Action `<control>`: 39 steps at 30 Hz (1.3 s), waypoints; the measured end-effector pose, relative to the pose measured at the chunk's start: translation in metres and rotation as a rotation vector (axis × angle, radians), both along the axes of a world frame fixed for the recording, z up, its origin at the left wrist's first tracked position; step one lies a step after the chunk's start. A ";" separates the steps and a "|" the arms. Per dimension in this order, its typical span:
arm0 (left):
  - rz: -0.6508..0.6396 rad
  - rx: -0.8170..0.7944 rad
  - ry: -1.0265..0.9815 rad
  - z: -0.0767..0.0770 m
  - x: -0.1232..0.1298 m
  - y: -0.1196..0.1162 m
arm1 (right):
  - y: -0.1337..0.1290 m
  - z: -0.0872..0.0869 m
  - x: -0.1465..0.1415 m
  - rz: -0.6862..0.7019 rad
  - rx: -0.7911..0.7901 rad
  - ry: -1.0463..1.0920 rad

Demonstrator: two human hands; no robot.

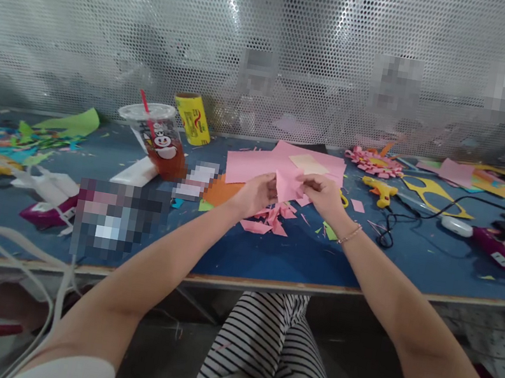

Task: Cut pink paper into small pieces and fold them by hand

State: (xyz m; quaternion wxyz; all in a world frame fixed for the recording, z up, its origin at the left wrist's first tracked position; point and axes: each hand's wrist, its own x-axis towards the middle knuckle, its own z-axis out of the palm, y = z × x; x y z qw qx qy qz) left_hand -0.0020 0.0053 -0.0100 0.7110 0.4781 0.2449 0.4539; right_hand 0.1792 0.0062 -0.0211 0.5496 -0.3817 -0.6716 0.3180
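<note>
Between my two hands a small piece of pink paper (286,185) is held up above the table. My left hand (258,195) grips its left edge, with fingers closed. At its right edge my right hand (322,194) pinches the paper between thumb and fingers. Behind them lie larger pink sheets (249,166), with a cream piece of paper (309,163) on top. Below the hands is a pile of cut pink scraps (271,219). A yellow ring-shaped handle (344,198) shows beside my right hand, partly hidden. An orange sheet (221,191) lies left of my left hand.
A plastic cup with a red straw (163,142) and a yellow can (193,120) stand at the back left. On the right are a yellow glue gun (380,192), its black cord, a pink fringed paper flower (376,162) and a yellow cut-out sheet (435,197). Perforated metal (295,48) rises behind.
</note>
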 end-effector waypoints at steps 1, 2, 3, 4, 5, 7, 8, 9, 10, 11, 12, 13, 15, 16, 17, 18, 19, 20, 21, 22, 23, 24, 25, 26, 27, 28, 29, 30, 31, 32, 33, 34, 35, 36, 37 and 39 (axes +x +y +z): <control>0.039 0.015 0.009 -0.001 0.001 0.000 | 0.000 0.000 0.000 0.006 -0.001 -0.010; 0.080 0.043 0.022 -0.002 0.001 0.000 | -0.001 0.000 -0.001 0.011 0.000 -0.019; 0.107 0.072 0.033 -0.003 0.001 0.001 | -0.001 0.000 -0.001 0.016 0.004 -0.023; 0.120 0.092 0.032 -0.004 0.002 0.001 | -0.002 0.000 -0.002 0.019 0.008 -0.019; 0.113 0.092 0.021 -0.005 0.002 0.002 | -0.002 0.001 -0.003 0.023 0.010 -0.008; 0.065 0.042 -0.020 -0.004 0.002 0.002 | -0.002 0.001 -0.004 0.026 0.005 0.023; 0.041 0.012 -0.035 -0.004 0.002 0.002 | -0.002 0.001 -0.004 0.026 -0.001 0.037; 0.031 -0.010 -0.042 -0.003 0.002 0.002 | -0.001 0.000 -0.004 0.025 -0.010 0.047; 0.036 -0.022 -0.039 -0.002 0.001 0.002 | -0.001 0.000 -0.005 0.025 -0.021 0.052; 0.054 -0.023 -0.029 -0.001 0.001 0.001 | -0.001 0.000 -0.005 0.027 -0.033 0.056; 0.080 -0.016 -0.017 0.000 0.001 0.000 | -0.001 0.000 -0.005 0.028 -0.044 0.059; 0.100 -0.007 -0.005 0.001 0.001 -0.001 | -0.001 0.000 -0.005 0.030 -0.052 0.060; 0.110 0.014 0.024 0.003 0.001 -0.004 | -0.001 0.000 -0.006 0.033 -0.054 0.061; 0.104 0.027 0.038 0.003 0.002 -0.005 | -0.002 0.001 -0.006 0.033 -0.048 0.056; 0.098 0.042 0.050 0.003 0.002 -0.005 | -0.003 0.002 -0.006 0.030 -0.039 0.047; 0.093 0.058 0.060 0.002 0.002 -0.005 | -0.004 0.003 -0.007 0.026 -0.029 0.038; 0.088 0.076 0.074 0.001 0.002 -0.004 | -0.005 0.004 -0.007 0.024 -0.022 0.032; 0.087 0.095 0.088 0.000 0.003 -0.004 | -0.006 0.004 -0.008 0.027 -0.022 0.032; 0.088 0.116 0.100 -0.002 0.003 -0.003 | -0.007 0.005 -0.009 0.038 -0.030 0.037; 0.090 0.137 0.123 -0.004 0.004 -0.001 | -0.008 0.005 -0.010 0.053 -0.047 0.048; 0.098 0.161 0.138 -0.006 0.004 0.000 | -0.009 0.005 -0.010 0.070 -0.069 0.062; 0.106 0.179 0.157 -0.007 0.004 0.001 | -0.010 0.005 -0.011 0.088 -0.093 0.077; 0.120 0.192 0.177 -0.008 0.004 0.001 | -0.010 0.004 -0.012 0.103 -0.116 0.092; 0.136 0.203 0.195 -0.010 0.004 0.002 | -0.011 0.004 -0.013 0.109 -0.132 0.105; 0.156 0.214 0.213 -0.011 0.004 0.003 | -0.011 0.004 -0.013 0.106 -0.140 0.111; 0.178 0.229 0.230 -0.012 0.004 0.004 | -0.011 0.003 -0.014 0.100 -0.137 0.106; 0.200 0.248 0.247 -0.012 0.004 0.006 | -0.012 0.003 -0.015 0.095 -0.125 0.092; 0.218 0.275 0.264 -0.013 0.004 0.007 | -0.011 0.003 -0.015 0.088 -0.109 0.073; 0.230 0.302 0.285 -0.014 0.004 0.008 | -0.011 0.003 -0.016 0.082 -0.092 0.056; 0.235 0.323 0.307 -0.014 0.004 0.009 | -0.011 0.003 -0.016 0.076 -0.078 0.046; 0.238 0.340 0.328 -0.015 0.004 0.009 | -0.011 0.003 -0.016 0.073 -0.071 0.044; 0.241 0.351 0.346 -0.014 0.004 0.009 | -0.011 0.004 -0.016 0.070 -0.073 0.048; 0.245 0.357 0.360 -0.014 0.004 0.008 | -0.011 0.004 -0.016 0.066 -0.081 0.055; 0.251 0.360 0.373 -0.013 0.004 0.007 | -0.011 0.004 -0.015 0.065 -0.094 0.058; 0.256 0.360 0.387 -0.012 0.005 0.006 | -0.011 0.005 -0.015 0.069 -0.109 0.056; 0.266 0.352 0.412 -0.011 0.005 0.003 | -0.011 0.006 -0.013 0.079 -0.139 0.041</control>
